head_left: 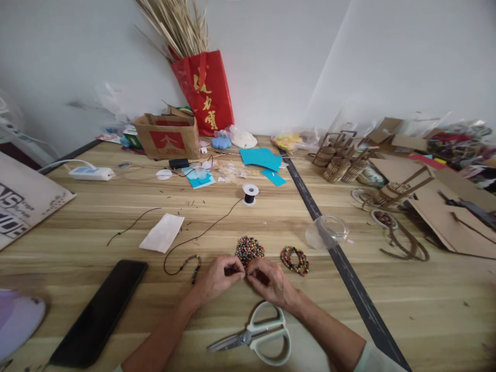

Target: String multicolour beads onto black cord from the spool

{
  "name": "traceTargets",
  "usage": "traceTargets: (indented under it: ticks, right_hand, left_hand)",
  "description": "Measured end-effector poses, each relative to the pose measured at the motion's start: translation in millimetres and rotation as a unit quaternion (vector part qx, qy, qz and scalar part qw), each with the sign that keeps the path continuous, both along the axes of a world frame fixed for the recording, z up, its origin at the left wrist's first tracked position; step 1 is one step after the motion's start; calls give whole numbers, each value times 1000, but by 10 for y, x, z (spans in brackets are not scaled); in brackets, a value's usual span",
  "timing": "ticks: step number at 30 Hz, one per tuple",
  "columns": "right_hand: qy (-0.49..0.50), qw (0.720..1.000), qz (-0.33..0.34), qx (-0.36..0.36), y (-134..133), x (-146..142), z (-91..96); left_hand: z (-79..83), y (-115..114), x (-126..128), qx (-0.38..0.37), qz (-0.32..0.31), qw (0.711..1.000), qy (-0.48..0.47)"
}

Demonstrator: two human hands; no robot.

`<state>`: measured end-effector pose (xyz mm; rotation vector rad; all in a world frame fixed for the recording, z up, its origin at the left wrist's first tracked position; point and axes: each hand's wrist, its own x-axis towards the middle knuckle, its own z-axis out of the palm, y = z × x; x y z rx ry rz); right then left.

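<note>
My left hand [218,279] and my right hand [270,281] meet fingertip to fingertip just in front of a pile of small multicoloured beads [249,249]. Both hands are pinched closed. The left pinches a thin black cord [201,233] that loops left, carries a short run of strung beads [192,262], and leads back to a spool [250,194]. What the right fingers pinch is too small to make out. A finished beaded bracelet [295,260] lies to the right of the pile.
Scissors [258,335] lie near my forearms. A black phone [101,311] rests at the left, with a white paper slip [162,233] beyond it. A clear plastic lid [327,230], wooden model parts [340,156], a cardboard box [167,136] and a red bag [206,92] stand further back.
</note>
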<state>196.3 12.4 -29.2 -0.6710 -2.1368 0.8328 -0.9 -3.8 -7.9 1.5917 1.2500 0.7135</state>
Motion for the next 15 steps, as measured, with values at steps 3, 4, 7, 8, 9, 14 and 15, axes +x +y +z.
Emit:
traceTargets:
  ticks: [3,4,7,8,9,14,15]
  right_hand:
    - [2,1000,-1,2,1,-2,-2]
    - [4,1000,-1,3,1,-3,-2]
    - [8,1000,-1,8,-1,-5,1]
    - [8,1000,-1,9,-2,-6,3]
    - [9,1000,-2,11,-3,-6,4]
    - [8,1000,-7,15,-5,-9,7]
    - [9,1000,-7,18,-4,-10,8]
  left_hand:
    - [2,-1,0,1,2,1000,5]
    - [4,-2,2,2,2,1000,6]
    - [10,-2,7,3,0,1000,3]
    - [10,-2,8,2,-1,1000,1]
    - [9,-2,9,2,-2,1000,1]
    - [-4,-2,4,4,-1,1000,4]
    - [-6,-3,3,5,-2,1000,5]
